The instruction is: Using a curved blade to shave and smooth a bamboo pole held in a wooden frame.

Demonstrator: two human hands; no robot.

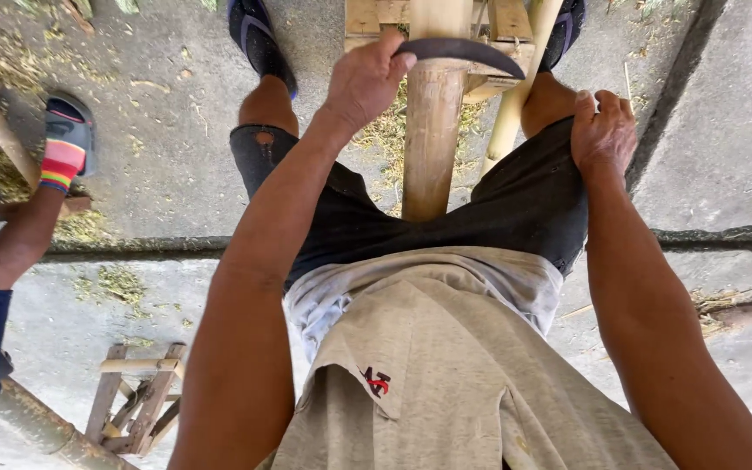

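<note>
Nearest us, our grey shirt [446, 383] fills the lower middle of the view, with our black shorts [480, 209] just beyond it. We take the thick bamboo pole [433, 139] between our knees as landmark.

Far left of the pole: another person's leg, the foot in a striped sock and sandal [64, 144], resting by a wooden stick [2, 130]. Lower left of the pole, a small wooden frame [137, 400] lies on the concrete ground [158, 130], which is littered with pale green shavings.

Just left of the pole, our left hand [363, 83] is closed around the handle end of a dark curved blade [463, 52]. The blade is thin, nearly black, arched like a sickle. Its long axis runs roughly left to right, crossing the pole's top; the tip points right and slightly down, ending just past the pole's right edge. The blade looks to rest against the pole, though we cannot tell whether it bites in.

The pole itself is tan and smooth, with its long axis running away from us from our lap toward a wooden frame [376, 17] at top.

Just right of the pole, a thinner yellow bamboo stick [515, 96] leans. Further right, our right hand [602, 130] is curled shut, gripping the cloth of the shorts at our right knee.
</note>
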